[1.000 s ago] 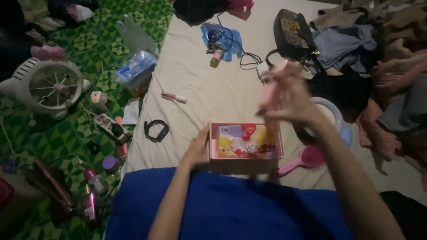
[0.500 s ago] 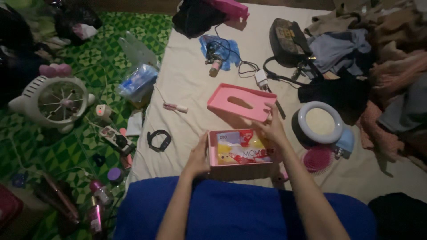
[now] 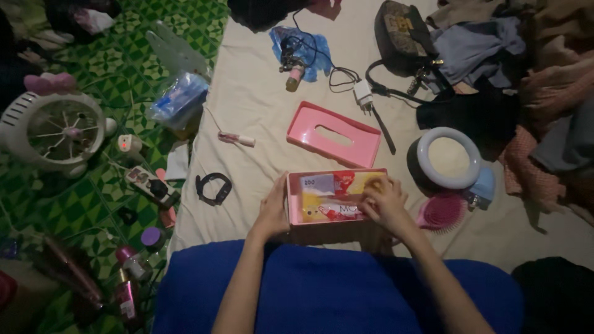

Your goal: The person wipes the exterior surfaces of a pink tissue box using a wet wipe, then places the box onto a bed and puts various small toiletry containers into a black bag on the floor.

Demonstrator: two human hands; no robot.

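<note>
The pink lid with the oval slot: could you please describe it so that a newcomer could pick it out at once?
Start at the cream sheet in the middle of the view. The open pink box sits at its near edge, with the left hand on its side and the right hand inside. Just beyond it lies the pink lid, flat, unheld, and alone in having an oval slot.

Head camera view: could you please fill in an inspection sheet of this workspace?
Surface: cream sheet beside green patterned floor.
Job's things: open pink rectangular tissue box with colourful pack inside; its pink slotted lid lies apart behind.
Clutter: round ring mirror, pink hairbrush, black wristband, white desk fan, clothes pile.
Hands: left hand on the box's left side; right hand in its right end.
Cables: black cord with white plug.
Surroundings: dim, no other people.
</note>
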